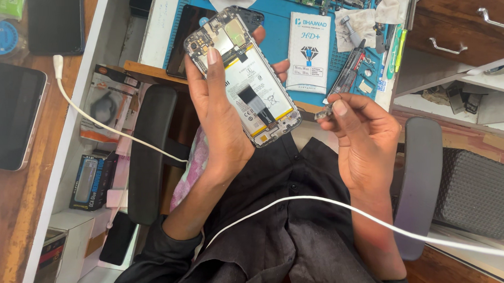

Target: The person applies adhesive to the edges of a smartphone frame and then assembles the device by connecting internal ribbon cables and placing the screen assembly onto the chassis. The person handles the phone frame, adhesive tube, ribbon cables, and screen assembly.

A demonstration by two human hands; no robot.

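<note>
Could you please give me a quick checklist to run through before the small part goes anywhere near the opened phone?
1. Left hand has a firm hold on the opened phone, thumb on one edge and fingers behind: ok.
2. Phone's open back faces up, with battery in view: ok.
3. Small part is pinched at the right hand fingertips: ok.
4. Part's orientation and condition: cannot tell, too small.
5. White cable lies across the lap and right forearm, where it could snag: not ok.
6. Blue work mat is crowded with tools, cloths and a white packet: not ok.
</note>
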